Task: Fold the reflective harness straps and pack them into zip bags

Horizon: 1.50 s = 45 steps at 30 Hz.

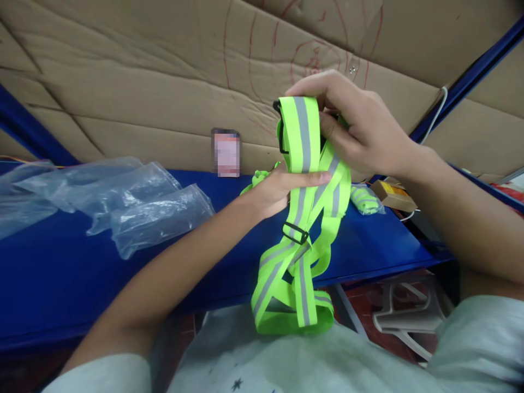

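A neon yellow-green reflective strap harness [301,229] with grey stripes and black buckles hangs in front of me, its loose loops resting on my lap. My right hand [360,128] is closed on the top of the harness, pinching the folded band near a black buckle. My left hand [282,188] grips the straps lower down, fingers wrapped across the bands. Both hands hold it above the blue shelf [61,267].
Clear plastic bags [123,202] lie on the blue shelf at left. Another folded green strap in a bag [364,199] and a small cardboard box [393,195] sit at right. Cardboard sheets [143,82] form the back wall. A white plastic stool [405,311] stands below right.
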Each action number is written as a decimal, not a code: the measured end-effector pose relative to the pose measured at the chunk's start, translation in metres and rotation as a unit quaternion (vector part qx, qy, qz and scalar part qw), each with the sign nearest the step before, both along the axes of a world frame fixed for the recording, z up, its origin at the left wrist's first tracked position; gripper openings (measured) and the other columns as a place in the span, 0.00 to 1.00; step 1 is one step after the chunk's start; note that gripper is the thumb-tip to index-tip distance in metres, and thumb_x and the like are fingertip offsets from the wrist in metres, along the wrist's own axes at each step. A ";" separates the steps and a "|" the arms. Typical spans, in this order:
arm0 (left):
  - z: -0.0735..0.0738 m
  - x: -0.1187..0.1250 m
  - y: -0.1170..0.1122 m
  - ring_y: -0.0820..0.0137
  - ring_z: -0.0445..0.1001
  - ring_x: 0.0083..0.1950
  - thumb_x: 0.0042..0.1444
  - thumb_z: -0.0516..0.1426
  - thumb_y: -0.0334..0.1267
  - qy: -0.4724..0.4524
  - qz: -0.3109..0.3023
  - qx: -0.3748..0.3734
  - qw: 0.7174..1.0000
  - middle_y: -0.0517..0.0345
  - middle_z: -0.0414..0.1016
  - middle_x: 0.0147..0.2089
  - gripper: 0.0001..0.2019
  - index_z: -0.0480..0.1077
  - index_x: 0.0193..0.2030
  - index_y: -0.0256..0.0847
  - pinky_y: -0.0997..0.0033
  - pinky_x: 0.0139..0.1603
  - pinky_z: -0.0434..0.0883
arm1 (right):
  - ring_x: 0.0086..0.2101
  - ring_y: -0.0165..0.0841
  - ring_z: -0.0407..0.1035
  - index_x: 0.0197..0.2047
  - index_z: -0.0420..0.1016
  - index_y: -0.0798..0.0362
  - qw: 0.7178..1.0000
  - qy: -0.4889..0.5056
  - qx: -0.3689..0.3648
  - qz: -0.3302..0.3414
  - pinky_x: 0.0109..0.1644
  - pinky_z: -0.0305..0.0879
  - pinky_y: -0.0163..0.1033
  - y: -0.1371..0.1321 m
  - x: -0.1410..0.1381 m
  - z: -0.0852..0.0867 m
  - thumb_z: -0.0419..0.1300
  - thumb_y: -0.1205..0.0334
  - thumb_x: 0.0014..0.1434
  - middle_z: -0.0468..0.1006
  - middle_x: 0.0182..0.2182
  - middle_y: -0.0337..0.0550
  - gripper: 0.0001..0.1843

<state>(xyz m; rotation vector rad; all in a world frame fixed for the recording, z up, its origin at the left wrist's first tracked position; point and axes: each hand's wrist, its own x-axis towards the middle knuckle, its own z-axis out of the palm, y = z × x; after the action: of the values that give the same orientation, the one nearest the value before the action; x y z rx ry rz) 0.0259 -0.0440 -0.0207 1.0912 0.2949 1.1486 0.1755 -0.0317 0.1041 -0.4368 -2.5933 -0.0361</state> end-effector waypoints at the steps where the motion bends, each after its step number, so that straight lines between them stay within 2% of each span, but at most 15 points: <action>1: 0.001 0.000 0.000 0.52 0.84 0.55 0.45 0.76 0.40 0.002 -0.009 0.005 1.000 0.49 0.85 0.50 0.22 0.81 0.47 0.38 0.53 0.59 0.81 | 0.61 0.31 0.69 0.64 0.72 0.36 1.000 0.005 -0.014 -0.008 0.68 0.63 0.33 -0.001 0.000 0.000 0.48 0.59 0.77 0.74 0.62 0.33 0.19; 5: -0.001 -0.002 0.001 0.54 0.84 0.51 0.47 0.76 0.41 0.041 -0.030 0.026 0.998 0.48 0.86 0.47 0.20 0.82 0.46 0.36 0.54 0.55 0.81 | 0.62 0.33 0.69 0.63 0.75 0.35 0.999 0.023 -0.034 -0.029 0.68 0.63 0.34 -0.002 0.004 0.003 0.52 0.58 0.76 0.75 0.63 0.33 0.18; 9: -0.005 -0.005 0.004 0.56 0.82 0.54 0.47 0.76 0.45 0.096 0.020 0.052 0.994 0.48 0.85 0.52 0.23 0.82 0.48 0.37 0.55 0.60 0.78 | 0.59 0.36 0.72 0.63 0.77 0.40 0.997 0.045 -0.044 -0.045 0.65 0.68 0.36 0.002 0.010 0.007 0.55 0.60 0.75 0.78 0.61 0.36 0.18; 12: -0.004 -0.008 0.006 0.55 0.81 0.58 0.51 0.74 0.48 0.146 0.065 0.105 0.981 0.46 0.83 0.55 0.24 0.81 0.50 0.37 0.55 0.64 0.75 | 0.55 0.37 0.74 0.59 0.81 0.41 0.991 0.052 -0.093 -0.075 0.60 0.71 0.35 0.009 0.014 0.007 0.60 0.60 0.72 0.82 0.55 0.37 0.15; 15: 0.000 -0.011 0.005 0.59 0.82 0.52 0.57 0.70 0.51 0.193 0.054 0.182 0.963 0.44 0.84 0.52 0.21 0.81 0.49 0.36 0.58 0.60 0.77 | 0.51 0.33 0.76 0.55 0.83 0.43 0.982 0.026 -0.177 -0.054 0.56 0.72 0.32 0.018 0.018 0.001 0.60 0.59 0.73 0.84 0.51 0.35 0.13; 19: 0.005 -0.013 0.003 0.64 0.82 0.40 0.63 0.64 0.55 0.223 0.062 0.247 0.941 0.46 0.85 0.44 0.20 0.81 0.44 0.36 0.64 0.47 0.79 | 0.46 0.30 0.78 0.53 0.84 0.46 0.941 0.024 -0.338 -0.018 0.50 0.74 0.31 0.025 0.015 -0.015 0.59 0.54 0.74 0.85 0.47 0.37 0.14; 23: 0.003 -0.012 0.001 0.63 0.81 0.39 0.61 0.65 0.56 0.235 0.087 0.233 0.940 0.48 0.85 0.41 0.21 0.80 0.42 0.37 0.65 0.43 0.80 | 0.36 0.29 0.77 0.48 0.81 0.51 0.893 0.122 -0.431 -0.036 0.41 0.76 0.32 0.019 0.006 -0.026 0.57 0.63 0.73 0.85 0.40 0.38 0.11; 27: 0.003 -0.011 -0.002 0.65 0.81 0.39 0.60 0.67 0.56 0.248 0.014 0.198 0.948 0.48 0.83 0.38 0.22 0.79 0.43 0.35 0.65 0.44 0.80 | 0.32 0.31 0.77 0.46 0.78 0.53 0.827 0.148 -0.540 -0.056 0.35 0.76 0.35 0.010 0.004 -0.026 0.56 0.71 0.68 0.83 0.36 0.40 0.10; 30: 0.007 -0.012 -0.004 0.66 0.80 0.38 0.60 0.67 0.54 0.253 -0.043 0.165 0.952 0.49 0.82 0.37 0.20 0.78 0.39 0.35 0.65 0.45 0.79 | 0.32 0.32 0.77 0.47 0.77 0.52 0.805 0.185 -0.559 -0.079 0.33 0.74 0.34 0.008 0.006 -0.027 0.59 0.74 0.60 0.83 0.36 0.40 0.14; 35: 0.009 -0.013 -0.002 0.67 0.80 0.37 0.55 0.72 0.49 0.205 -0.040 0.150 0.966 0.51 0.82 0.36 0.18 0.77 0.40 0.35 0.66 0.41 0.77 | 0.30 0.32 0.74 0.46 0.77 0.49 0.806 0.206 -0.547 -0.097 0.30 0.71 0.35 0.010 0.010 -0.029 0.63 0.71 0.56 0.80 0.33 0.36 0.15; 37: 0.007 -0.013 0.001 0.68 0.80 0.37 0.55 0.72 0.47 0.202 -0.022 0.151 0.967 0.52 0.82 0.36 0.17 0.76 0.40 0.35 0.67 0.41 0.77 | 0.30 0.32 0.73 0.45 0.77 0.49 0.832 0.189 -0.511 -0.107 0.31 0.71 0.35 0.008 0.010 -0.028 0.63 0.69 0.57 0.79 0.33 0.37 0.12; 39: 0.006 -0.014 0.004 0.67 0.80 0.37 0.54 0.72 0.48 0.215 0.018 0.168 0.962 0.53 0.82 0.35 0.18 0.76 0.39 0.35 0.67 0.41 0.78 | 0.34 0.34 0.74 0.44 0.78 0.50 0.897 0.159 -0.398 -0.112 0.37 0.74 0.38 0.002 0.009 -0.028 0.61 0.66 0.62 0.79 0.35 0.39 0.08; 41: 0.005 -0.017 0.006 0.66 0.81 0.38 0.53 0.72 0.50 0.239 0.047 0.205 0.948 0.52 0.82 0.35 0.19 0.76 0.38 0.35 0.66 0.40 0.78 | 0.44 0.38 0.75 0.46 0.80 0.51 0.966 0.100 -0.215 -0.100 0.51 0.75 0.45 -0.007 0.008 -0.029 0.57 0.61 0.68 0.78 0.42 0.44 0.10; 43: 0.005 -0.022 0.007 0.64 0.81 0.38 0.54 0.71 0.51 0.265 0.053 0.238 0.933 0.52 0.82 0.35 0.19 0.77 0.38 0.35 0.66 0.39 0.79 | 0.54 0.43 0.71 0.49 0.82 0.53 0.996 0.029 -0.042 -0.076 0.63 0.69 0.54 -0.016 0.007 -0.030 0.51 0.56 0.74 0.74 0.50 0.51 0.18; 45: 0.008 -0.026 0.007 0.62 0.82 0.42 0.55 0.70 0.50 0.267 0.079 0.265 0.923 0.52 0.82 0.37 0.18 0.77 0.39 0.36 0.65 0.42 0.79 | 0.59 0.48 0.68 0.57 0.80 0.53 0.996 -0.028 0.060 -0.059 0.68 0.64 0.62 -0.023 0.008 -0.031 0.50 0.46 0.75 0.70 0.56 0.55 0.25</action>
<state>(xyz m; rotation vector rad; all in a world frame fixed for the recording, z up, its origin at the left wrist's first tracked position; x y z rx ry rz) -0.0003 -0.0369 -0.0127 1.8951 0.5208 1.0807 0.1836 -0.0546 0.0731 -0.5516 -2.5991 -0.2466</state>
